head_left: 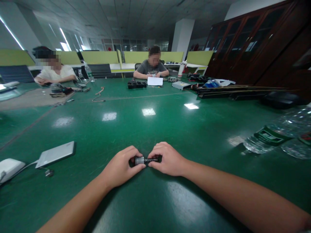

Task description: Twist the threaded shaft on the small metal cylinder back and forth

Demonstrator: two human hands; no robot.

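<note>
Just above the green table (136, 129), a small silver cylinder with a dark threaded shaft (140, 160), which looks like a small motor, lies sideways between my hands. My left hand (122, 166) pinches the silver cylinder end between thumb and fingers. On the other side, the thumb and fingers of my right hand (167, 159) close around the dark threaded end. Part of the shaft's tip is hidden by the right fingers. Whether the piece rests on the tabletop, I cannot tell.
To the left lie a silver power bank (57, 153), a white device (9, 170) and a cable. Clear water bottles (264, 139) lie at right. Long dark strips (233, 92) and a black tray (136, 84) sit farther back. Two people (152, 66) sit across the table.
</note>
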